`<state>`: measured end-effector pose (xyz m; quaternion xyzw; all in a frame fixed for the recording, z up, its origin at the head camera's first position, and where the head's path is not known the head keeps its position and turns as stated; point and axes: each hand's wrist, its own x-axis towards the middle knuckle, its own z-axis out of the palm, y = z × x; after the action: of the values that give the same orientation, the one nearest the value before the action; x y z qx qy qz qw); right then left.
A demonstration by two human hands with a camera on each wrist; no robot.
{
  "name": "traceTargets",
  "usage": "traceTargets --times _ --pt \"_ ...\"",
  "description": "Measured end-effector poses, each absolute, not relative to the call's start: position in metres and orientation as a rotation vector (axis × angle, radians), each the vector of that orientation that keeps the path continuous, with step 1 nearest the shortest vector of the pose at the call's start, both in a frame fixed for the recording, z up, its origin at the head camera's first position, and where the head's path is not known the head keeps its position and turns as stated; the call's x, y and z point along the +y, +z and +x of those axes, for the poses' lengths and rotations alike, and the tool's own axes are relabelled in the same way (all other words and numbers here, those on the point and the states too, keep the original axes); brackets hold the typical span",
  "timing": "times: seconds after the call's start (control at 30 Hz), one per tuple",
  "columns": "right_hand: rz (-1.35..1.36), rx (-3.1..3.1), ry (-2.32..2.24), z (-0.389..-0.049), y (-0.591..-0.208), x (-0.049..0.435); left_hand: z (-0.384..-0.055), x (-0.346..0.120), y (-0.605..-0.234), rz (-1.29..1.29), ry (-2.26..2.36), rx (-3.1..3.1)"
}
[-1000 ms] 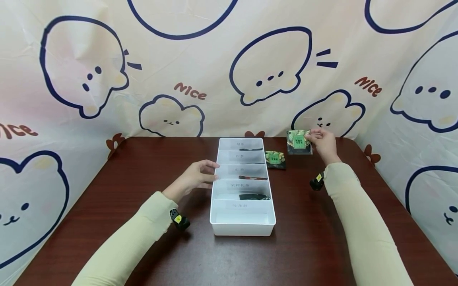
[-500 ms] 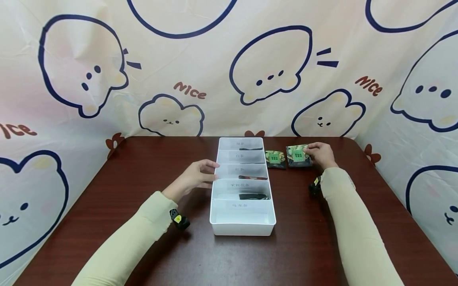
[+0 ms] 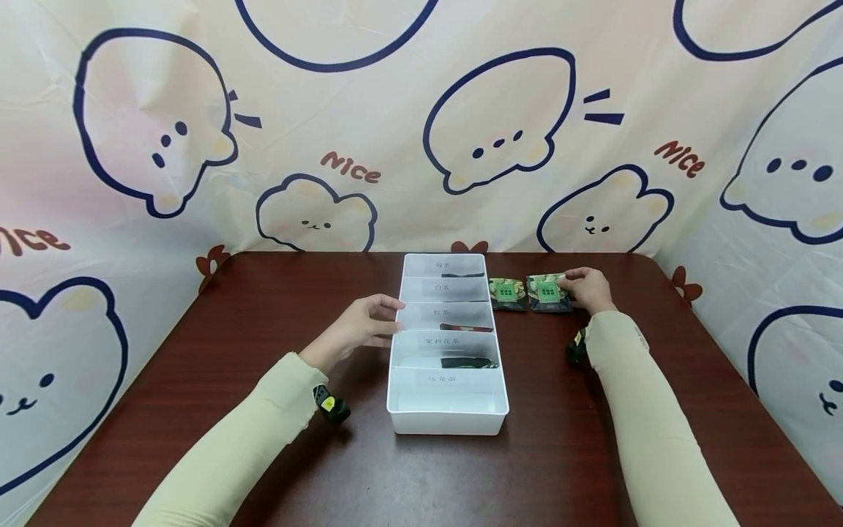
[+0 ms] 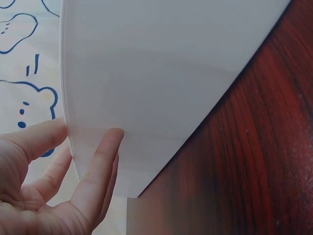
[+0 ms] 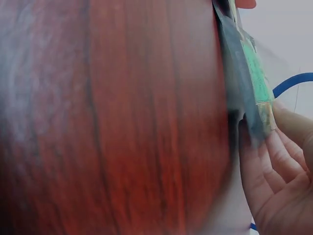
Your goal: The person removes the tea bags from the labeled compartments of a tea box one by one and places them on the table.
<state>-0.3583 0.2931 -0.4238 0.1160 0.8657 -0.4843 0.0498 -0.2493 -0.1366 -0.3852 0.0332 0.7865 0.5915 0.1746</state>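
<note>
My left hand (image 3: pixel 362 323) touches the long side of a white divided box (image 3: pixel 448 423) with extended fingers. In the left wrist view, fingertips (image 4: pixel 116 134) rest on the box's outer wall (image 4: pixel 161 73) and at its rim. Pinched by one edge, a green and black tea sachet (image 3: pixel 548 293) is in my right hand (image 3: pixel 590 291), low over the tabletop or on it. The right wrist view has this sachet (image 5: pixel 257 81) between thumb and fingers. A similar sachet (image 3: pixel 506 294) lies between it and the box.
Labelled compartments run along the box; thin packets, including a dark one (image 3: pixel 469 363) and a red one (image 3: pixel 465 328), stand in some of them. Everything is on a dark red-brown wooden table (image 3: pixel 296 293). A patterned cloth (image 3: pixel 395 110) hangs behind and at the sides.
My right hand has brought the sachet down and towards me, from a raised, upright position to beside the other sachet. My left hand stays at the box.
</note>
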Motion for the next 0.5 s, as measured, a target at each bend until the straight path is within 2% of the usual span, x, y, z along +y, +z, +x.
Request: traceTargets --times 0.5 --pt "0.157 2.667 -1.345 -0.3539 -0.4210 0.2908 -0.2491 -0.1362 -0.3854 0.097 1.662 2.248"
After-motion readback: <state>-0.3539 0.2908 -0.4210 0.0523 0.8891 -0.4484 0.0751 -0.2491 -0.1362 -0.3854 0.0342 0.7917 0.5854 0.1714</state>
